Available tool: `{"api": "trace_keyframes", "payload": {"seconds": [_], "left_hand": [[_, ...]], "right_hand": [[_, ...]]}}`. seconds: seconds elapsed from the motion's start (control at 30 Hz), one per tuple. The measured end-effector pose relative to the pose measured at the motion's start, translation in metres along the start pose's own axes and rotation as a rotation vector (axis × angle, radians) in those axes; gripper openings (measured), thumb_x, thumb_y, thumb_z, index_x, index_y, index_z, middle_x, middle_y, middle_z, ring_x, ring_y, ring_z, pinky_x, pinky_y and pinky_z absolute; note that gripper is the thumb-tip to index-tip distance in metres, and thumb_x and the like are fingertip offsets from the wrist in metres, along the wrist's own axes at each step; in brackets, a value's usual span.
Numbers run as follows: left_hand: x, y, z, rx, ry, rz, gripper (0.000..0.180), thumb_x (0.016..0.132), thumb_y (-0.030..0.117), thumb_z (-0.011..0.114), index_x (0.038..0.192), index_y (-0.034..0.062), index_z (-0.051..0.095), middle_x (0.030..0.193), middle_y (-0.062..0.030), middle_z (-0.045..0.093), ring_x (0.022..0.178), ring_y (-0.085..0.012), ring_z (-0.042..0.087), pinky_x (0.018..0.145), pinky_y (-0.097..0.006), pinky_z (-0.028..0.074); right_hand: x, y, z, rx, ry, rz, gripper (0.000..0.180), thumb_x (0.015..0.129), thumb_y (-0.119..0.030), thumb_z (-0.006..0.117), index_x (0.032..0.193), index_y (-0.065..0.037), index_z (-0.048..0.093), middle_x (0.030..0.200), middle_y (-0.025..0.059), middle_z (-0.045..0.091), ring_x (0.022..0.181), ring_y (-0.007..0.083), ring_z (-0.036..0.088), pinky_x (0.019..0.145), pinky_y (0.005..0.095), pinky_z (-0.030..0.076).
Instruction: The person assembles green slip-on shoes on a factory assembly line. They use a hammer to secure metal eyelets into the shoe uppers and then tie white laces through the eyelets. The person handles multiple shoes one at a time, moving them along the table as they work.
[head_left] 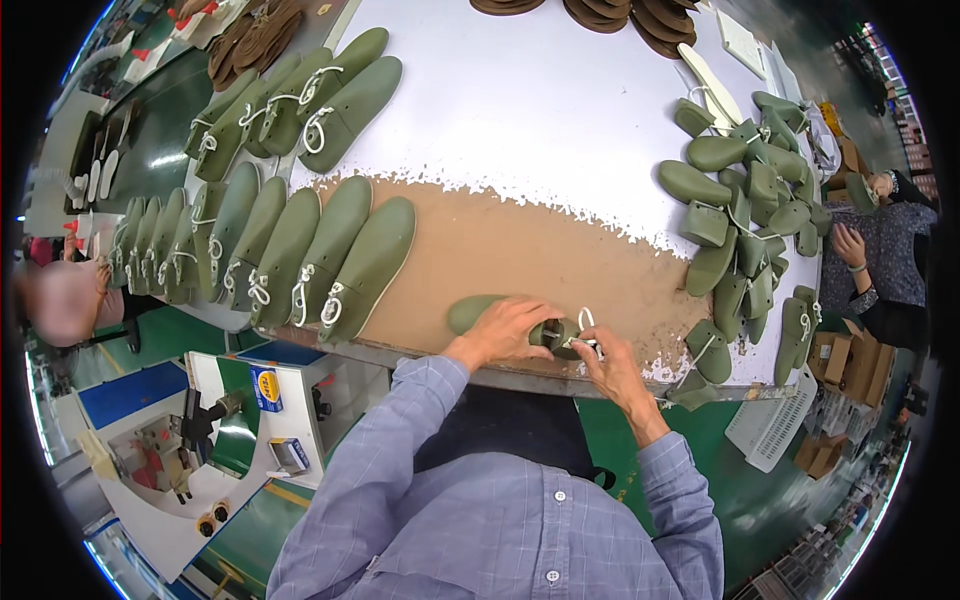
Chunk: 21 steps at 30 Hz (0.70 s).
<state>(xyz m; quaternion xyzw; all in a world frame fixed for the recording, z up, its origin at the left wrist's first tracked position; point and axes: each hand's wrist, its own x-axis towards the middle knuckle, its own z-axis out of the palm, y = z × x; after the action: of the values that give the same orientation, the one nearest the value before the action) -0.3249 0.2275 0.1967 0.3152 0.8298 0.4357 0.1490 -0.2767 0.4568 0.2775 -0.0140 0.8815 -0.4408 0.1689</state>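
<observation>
A green shoe last point(470, 313) lies on its side at the near edge of the table, its toe pointing left. My left hand point(508, 330) is wrapped over its middle, where a dark gap shows between the front and heel parts. At the heel end, my right hand point(612, 368) pinches a white cord point(586, 319), which stands up in a loop. Whether the cord passes through the last is hidden by my fingers. Left of my hands stands a row of green lasts point(372, 268) with white cords tied at their heels.
More corded lasts point(352, 115) stand at the back left. A heap of green lasts point(708, 185) covers the table's right side. Stacks of brown sole-shaped pieces point(660, 22) lie at the far edge. One person point(70, 300) is at the left, another point(885, 245) at the right.
</observation>
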Motion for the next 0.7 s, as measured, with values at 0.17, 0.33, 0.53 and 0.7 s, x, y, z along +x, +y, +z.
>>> {"api": "trace_keyframes", "payload": {"seconds": [0.17, 0.33, 0.53, 0.7], "left_hand": [[0.000, 0.000, -0.001, 0.008, -0.017, 0.017, 0.067, 0.070, 0.036, 0.089, 0.128, 0.0149, 0.063, 0.128, -0.0082, 0.065, 0.117, -0.0324, 0.063, 0.097, -0.044, 0.053], [0.001, -0.001, -0.002, -0.024, -0.018, 0.041, 0.068, 0.070, 0.037, 0.089, 0.128, 0.0147, 0.063, 0.130, -0.0080, 0.064, 0.117, -0.0325, 0.062, 0.097, -0.044, 0.053], [-0.002, -0.001, -0.002, -0.029, -0.020, 0.055, 0.066, 0.071, 0.038, 0.089, 0.126, 0.0135, 0.063, 0.130, -0.0081, 0.064, 0.115, -0.0329, 0.063, 0.095, -0.044, 0.054], [0.001, -0.002, -0.001, -0.014, 0.003, 0.076, 0.061, 0.072, 0.037, 0.088, 0.122, 0.0111, 0.065, 0.126, -0.0087, 0.065, 0.112, -0.0327, 0.064, 0.093, -0.043, 0.054]], "right_hand": [[0.000, -0.005, -0.006, -0.016, -0.037, -0.033, 0.016, 0.093, -0.013, 0.073, 0.100, -0.001, 0.064, 0.090, 0.0213, 0.068, 0.083, 0.0432, 0.065, 0.070, 0.0454, 0.051], [0.000, 0.000, -0.006, -0.078, -0.051, -0.139, 0.016, 0.092, -0.011, 0.072, 0.101, -0.002, 0.064, 0.091, 0.0207, 0.067, 0.082, 0.0446, 0.063, 0.071, 0.0458, 0.050], [-0.005, 0.002, 0.002, -0.009, -0.027, -0.055, 0.017, 0.092, -0.012, 0.072, 0.101, -0.001, 0.063, 0.089, 0.0212, 0.066, 0.080, 0.0444, 0.063, 0.069, 0.0468, 0.050], [0.005, -0.014, -0.004, -0.052, 0.011, -0.014, 0.018, 0.092, -0.014, 0.073, 0.098, 0.000, 0.064, 0.089, 0.0228, 0.067, 0.079, 0.0440, 0.064, 0.068, 0.0468, 0.050]]}}
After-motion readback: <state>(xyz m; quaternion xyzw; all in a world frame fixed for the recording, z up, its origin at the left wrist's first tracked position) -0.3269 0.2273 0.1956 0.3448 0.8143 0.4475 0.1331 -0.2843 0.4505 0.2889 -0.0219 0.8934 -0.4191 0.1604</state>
